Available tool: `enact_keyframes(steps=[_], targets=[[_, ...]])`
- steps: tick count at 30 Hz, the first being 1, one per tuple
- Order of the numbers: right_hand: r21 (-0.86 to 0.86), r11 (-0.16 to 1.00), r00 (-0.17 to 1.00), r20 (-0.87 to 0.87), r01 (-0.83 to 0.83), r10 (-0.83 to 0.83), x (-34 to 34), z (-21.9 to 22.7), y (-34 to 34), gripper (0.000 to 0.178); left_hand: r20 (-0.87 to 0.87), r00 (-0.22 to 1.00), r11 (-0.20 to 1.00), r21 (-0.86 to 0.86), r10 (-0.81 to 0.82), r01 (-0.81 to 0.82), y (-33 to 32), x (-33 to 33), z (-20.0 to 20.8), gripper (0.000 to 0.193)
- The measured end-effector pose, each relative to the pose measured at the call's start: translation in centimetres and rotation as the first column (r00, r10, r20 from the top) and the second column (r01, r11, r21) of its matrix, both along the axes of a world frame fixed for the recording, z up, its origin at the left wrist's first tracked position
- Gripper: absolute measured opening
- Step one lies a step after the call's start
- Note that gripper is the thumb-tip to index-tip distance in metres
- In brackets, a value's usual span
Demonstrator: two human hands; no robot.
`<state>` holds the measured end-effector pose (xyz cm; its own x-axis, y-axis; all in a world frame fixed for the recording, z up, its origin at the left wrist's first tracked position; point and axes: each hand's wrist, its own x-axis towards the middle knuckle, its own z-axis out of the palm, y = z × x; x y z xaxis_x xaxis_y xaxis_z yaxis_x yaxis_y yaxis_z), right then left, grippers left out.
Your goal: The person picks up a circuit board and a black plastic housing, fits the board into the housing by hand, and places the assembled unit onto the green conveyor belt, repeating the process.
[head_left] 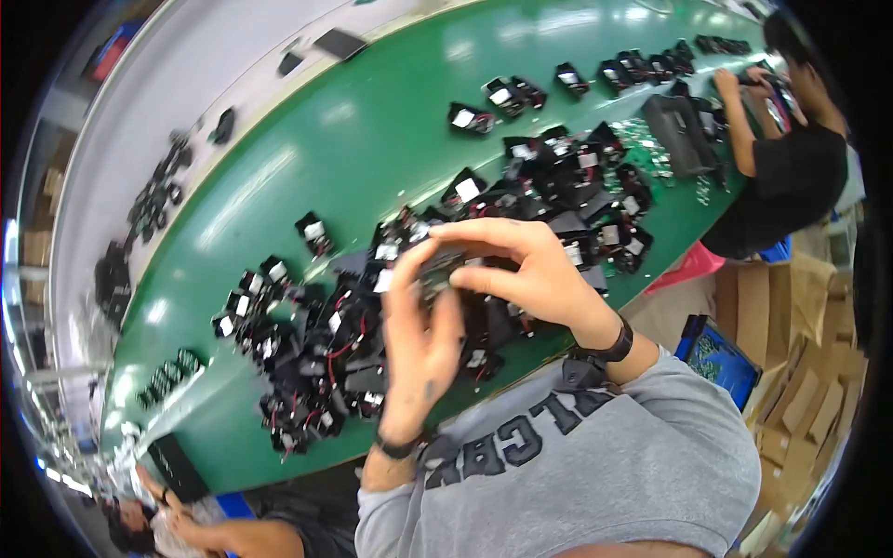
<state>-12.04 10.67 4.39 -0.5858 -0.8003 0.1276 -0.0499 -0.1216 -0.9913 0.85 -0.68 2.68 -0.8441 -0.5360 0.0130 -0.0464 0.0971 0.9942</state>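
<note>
Assembly workshop: long green table (363, 149) under the fingers (488, 234), wired black units (307, 367) heaped around them, co-workers (791, 181) either side.

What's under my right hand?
Around your right hand, a pile of black parts shows on the green table, so it probably continues underneath. Whatever lies directly below the hand is covered, and the patch by its fingers is too blurred to make out.

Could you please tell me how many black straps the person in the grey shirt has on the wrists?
2: one strap around the right wrist, another strap around the left wrist. Others may be hidden under the sleeves.
</note>
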Motion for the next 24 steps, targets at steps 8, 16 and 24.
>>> enact_keyframes(steps=[8,16,24], targets=[[0.193,0.632,0.620,-0.537,0.750,-0.572,-15.6,-1.5,15.7,0.024,-0.274,0.757,0.658,-0.376,0.594,-0.652,-17.7,11.3,6.5,0.050],[0.336,0.635,0.503,-0.859,0.695,-0.095,-24.4,-9.5,14.6,0.035,-0.047,0.785,0.288,-0.916,0.617,-0.281,-46.6,32.4,-9.2,0.050],[0.304,0.641,0.544,-0.812,0.705,-0.212,-28.4,-14.0,20.8,0.025,0.036,0.400,0.108,-0.982,0.916,-0.158,-36.6,19.5,-8.2,0.049]])
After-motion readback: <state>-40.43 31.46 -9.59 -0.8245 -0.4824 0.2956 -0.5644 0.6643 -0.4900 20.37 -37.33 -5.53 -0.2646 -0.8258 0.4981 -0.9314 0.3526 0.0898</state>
